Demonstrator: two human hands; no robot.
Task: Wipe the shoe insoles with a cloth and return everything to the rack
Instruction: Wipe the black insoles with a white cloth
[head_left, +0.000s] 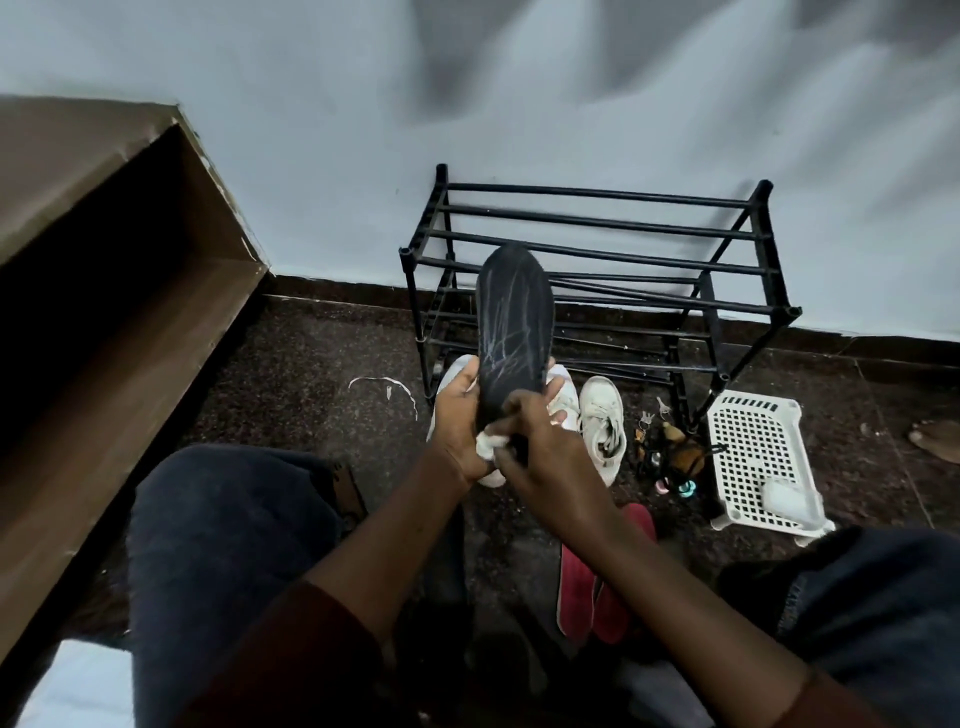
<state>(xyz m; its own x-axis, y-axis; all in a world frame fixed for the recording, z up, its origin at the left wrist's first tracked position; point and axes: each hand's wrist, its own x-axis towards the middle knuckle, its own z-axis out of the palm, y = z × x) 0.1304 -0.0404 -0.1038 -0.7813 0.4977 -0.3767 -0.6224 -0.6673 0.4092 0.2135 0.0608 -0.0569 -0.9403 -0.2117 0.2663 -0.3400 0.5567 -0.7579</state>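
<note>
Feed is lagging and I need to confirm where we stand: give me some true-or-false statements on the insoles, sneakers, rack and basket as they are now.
1. The left hand holds the black insole upright. True.
2. The white sneakers sit on the shoe rack. False: they stand on the floor in front of it.
3. Two red insoles lie on the floor. True.
4. The right hand is empty. False: it presses a white cloth against the black insole's lower end.
5. The white plastic basket rests on top of the shoe rack. False: it is on the floor beside the rack.
</note>
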